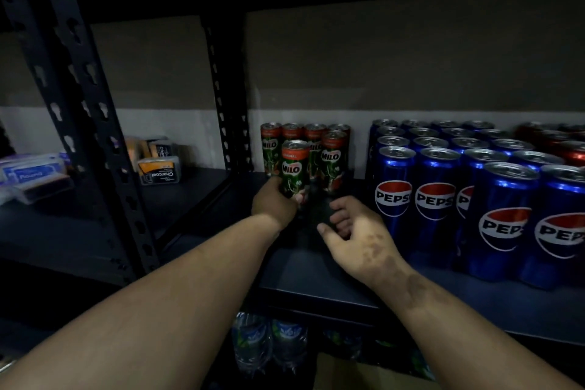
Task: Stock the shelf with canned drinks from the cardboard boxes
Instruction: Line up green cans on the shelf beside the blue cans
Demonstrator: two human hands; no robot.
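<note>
A green Milo can (295, 168) is held upright near the left end of the dark shelf (316, 266), gripped around its lower part by the left hand (273, 201), whose fingers are curled round it. Just behind it, toward the shelf's back edge, more Milo cans (332, 155) are stood in a small cluster. The right hand (354, 231) is held just above the shelf nearer the front edge, its fingers loosely curled and nothing held in them. Rows of blue Pepsi cans (433, 187) are ranged to the right, from the back edge to near the front. Red cans (569, 149) are seen at the far right. Beyond the black upright (79, 104), packaged goods (156, 165) are laid on the neighbouring shelf. Water bottles (269, 342) are visible below.
</note>
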